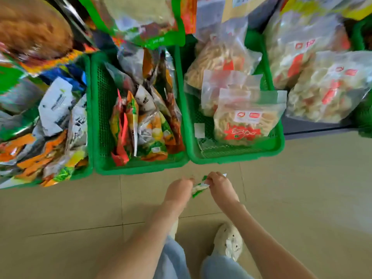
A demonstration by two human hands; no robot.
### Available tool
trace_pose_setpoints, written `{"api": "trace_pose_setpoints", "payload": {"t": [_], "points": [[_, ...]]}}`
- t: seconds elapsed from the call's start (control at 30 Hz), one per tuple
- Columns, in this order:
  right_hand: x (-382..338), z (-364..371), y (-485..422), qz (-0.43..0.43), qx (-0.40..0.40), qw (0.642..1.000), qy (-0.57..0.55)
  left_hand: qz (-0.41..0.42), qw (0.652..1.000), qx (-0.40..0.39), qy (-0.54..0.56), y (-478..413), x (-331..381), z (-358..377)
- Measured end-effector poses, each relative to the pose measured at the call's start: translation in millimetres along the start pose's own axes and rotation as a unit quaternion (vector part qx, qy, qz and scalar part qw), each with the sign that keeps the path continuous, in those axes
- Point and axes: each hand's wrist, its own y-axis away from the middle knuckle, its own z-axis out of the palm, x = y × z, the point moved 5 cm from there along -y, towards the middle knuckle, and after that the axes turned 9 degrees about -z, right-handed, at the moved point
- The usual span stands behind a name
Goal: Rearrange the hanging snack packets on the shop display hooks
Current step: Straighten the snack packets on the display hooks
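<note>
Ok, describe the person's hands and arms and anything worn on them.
The left hand and right hand are bare, without gloves. Both forearms are bare too: no sleeve, watch or bracelet shows. Below are light blue jeans and a cream shoe.

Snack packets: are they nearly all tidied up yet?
Probably not. Done: cannot tell, as no hooks show. In hand: the left hand and right hand pinch one small green packet over the floor. Left: the green baskets hold many packets.
</note>
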Motion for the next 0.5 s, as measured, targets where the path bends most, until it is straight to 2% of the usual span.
{"api": "trace_pose_setpoints", "payload": {"t": [0.13, 0.27, 0.4, 0.5], "points": [[48, 64, -39, -0.015, -0.063, 0.998, 0.013, -0.042, 0.999, -0.019, 0.022, -64, -20, 53], [61, 80, -57, -0.018, -0.077, 0.996, -0.051, -0.080, 0.993, -0.009, 0.082, -88, -40, 68], [21, 45, -33, -0.016, -0.053, 0.997, -0.050, -0.072, 0.993, 0.027, 0.093, -47, -49, 32], [-55, -7, -3, -0.094, -0.021, 0.994, -0.057, -0.018, 0.990, 0.059, 0.125, 8, -33, -27]]}}
